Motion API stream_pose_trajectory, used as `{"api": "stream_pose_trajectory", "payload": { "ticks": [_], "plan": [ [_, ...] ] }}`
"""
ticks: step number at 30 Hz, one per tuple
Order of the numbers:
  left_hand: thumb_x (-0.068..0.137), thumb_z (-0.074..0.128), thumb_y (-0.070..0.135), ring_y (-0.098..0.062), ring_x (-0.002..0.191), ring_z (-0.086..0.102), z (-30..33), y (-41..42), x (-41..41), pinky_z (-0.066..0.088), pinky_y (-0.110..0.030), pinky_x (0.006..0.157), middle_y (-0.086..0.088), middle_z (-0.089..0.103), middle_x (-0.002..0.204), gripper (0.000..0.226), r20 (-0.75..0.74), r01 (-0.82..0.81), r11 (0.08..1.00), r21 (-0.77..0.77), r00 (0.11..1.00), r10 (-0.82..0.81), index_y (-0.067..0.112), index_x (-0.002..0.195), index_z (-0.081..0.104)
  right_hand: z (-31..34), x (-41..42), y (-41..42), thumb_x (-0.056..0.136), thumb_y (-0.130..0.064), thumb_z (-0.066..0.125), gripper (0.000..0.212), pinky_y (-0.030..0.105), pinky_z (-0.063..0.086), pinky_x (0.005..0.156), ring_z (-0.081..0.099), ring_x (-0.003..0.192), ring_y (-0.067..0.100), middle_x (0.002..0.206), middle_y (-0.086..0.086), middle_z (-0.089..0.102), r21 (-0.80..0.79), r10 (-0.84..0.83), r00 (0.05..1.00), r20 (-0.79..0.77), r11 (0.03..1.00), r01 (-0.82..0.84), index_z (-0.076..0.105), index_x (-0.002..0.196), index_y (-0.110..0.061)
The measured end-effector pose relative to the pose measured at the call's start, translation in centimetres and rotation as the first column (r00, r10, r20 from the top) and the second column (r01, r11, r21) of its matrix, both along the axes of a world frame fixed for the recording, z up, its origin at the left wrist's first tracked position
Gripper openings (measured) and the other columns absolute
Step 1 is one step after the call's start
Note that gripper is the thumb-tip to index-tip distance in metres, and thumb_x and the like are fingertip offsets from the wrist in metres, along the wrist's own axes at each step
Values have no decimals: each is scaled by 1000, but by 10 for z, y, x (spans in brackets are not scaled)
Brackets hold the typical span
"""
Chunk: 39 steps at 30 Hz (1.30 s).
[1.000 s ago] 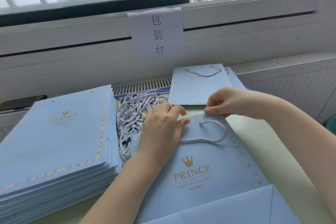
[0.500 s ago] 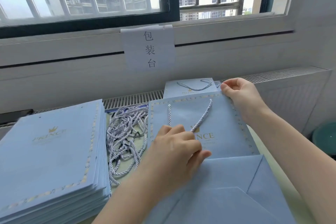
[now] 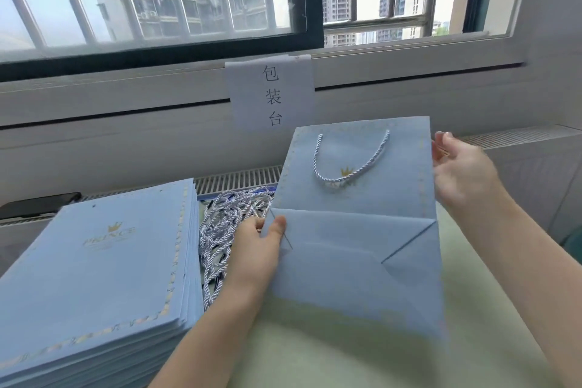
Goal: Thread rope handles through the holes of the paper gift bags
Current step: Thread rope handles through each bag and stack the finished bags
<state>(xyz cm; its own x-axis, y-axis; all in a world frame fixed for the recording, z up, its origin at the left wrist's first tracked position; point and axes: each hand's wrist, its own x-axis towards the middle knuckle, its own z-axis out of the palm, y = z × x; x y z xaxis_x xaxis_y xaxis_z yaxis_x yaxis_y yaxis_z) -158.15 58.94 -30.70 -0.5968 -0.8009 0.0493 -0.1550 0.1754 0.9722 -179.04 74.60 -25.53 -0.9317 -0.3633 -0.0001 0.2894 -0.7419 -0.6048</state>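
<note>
light blue paper gift bag (image 3: 356, 198), folded flat and held raised above the pale green surface (image 3: 315, 356), its top edge toward the window and its folded base flap toward the viewer. a twisted white-blue rope handle (image 3: 349, 178) hangs in a loop from 2 holes near the bag's top edge, crossing a gold crown print. left hand (image 3: 256, 249): grip closed on the bag's left edge at the base fold, thumb lying on the front face, fingers hidden behind the paper. right hand (image 3: 461, 170): grip at the bag's upper right edge, thumb against the edge, the remaining fingers extended behind it; whether they press the paper cannot be told. stack of flat blue bags (image 3: 94, 277) without handles, at left on the surface. loose pile of rope handles (image 3: 226, 220) between the stack and the held bag. white paper sign (image 3: 271, 93) with 3 characters on the wall below the window.
</note>
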Motion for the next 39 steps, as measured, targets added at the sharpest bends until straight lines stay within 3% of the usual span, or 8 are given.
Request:
{"api": "stream_pose_trajectory", "payload": {
  "ticks": [4,7,11,19,25,30,35,39],
  "plan": [
    [99,46,25,-26,78,63,5,6,-3,52,-38,75,-17,69,92,30,-172,69,969,237,985,-28,1,91,62,0,48,-11,84,-9,58,18,20,52,49,65,57,14,75,9,64,466,511,825,-241,807,-363,72,73,-7],
    [98,45,17,-21,72,68,11,8,-3,54,-29,66,-14,72,86,27,-286,234,909,345,949,-136,0,94,65,-17,80,-28,84,-13,66,22,41,55,84,64,99,25,111,16,66,530,797,522,-304,597,-602,69,106,-10],
    [100,42,30,-15,79,66,4,4,-6,51,-30,71,-6,69,87,31,-98,243,970,-18,965,-243,12,99,68,-39,102,-46,87,-44,51,50,46,49,95,55,117,29,123,15,58,650,893,417,-170,420,-634,57,123,-10],
    [90,46,38,-5,107,57,1,11,-9,45,-20,89,6,64,113,38,-214,272,906,-323,912,-350,32,125,58,-39,101,-56,85,-11,61,63,42,56,75,65,98,34,122,16,61,192,742,651,-161,670,-717,33,141,-15],
    [91,47,24,-10,113,49,-5,12,-3,38,-28,98,9,58,117,33,16,193,796,-573,974,-224,33,118,62,-21,63,-42,94,-3,52,38,21,51,48,65,68,10,99,0,64,235,217,975,-49,951,-200,40,128,-15],
    [97,40,26,-18,120,39,-8,2,4,34,-33,96,5,48,128,38,457,229,632,-740,861,223,30,134,43,-35,28,-27,97,-17,49,27,35,51,79,59,91,17,104,3,63,628,-102,917,-385,700,341,54,121,-8],
    [97,38,25,-26,126,34,-7,-1,7,33,-40,99,-6,40,135,40,659,277,696,-662,657,366,19,136,31,-43,17,-24,95,-22,55,35,41,51,92,62,82,16,113,4,61,641,-144,936,-321,694,327,52,127,-8],
    [94,35,10,-26,123,37,-5,-1,10,33,-38,98,-8,43,132,35,707,318,692,-649,589,392,13,129,39,-44,16,-22,90,-18,61,58,44,40,104,51,121,24,136,2,49,728,-13,921,-390,608,317,37,142,-15]
  ]
}}
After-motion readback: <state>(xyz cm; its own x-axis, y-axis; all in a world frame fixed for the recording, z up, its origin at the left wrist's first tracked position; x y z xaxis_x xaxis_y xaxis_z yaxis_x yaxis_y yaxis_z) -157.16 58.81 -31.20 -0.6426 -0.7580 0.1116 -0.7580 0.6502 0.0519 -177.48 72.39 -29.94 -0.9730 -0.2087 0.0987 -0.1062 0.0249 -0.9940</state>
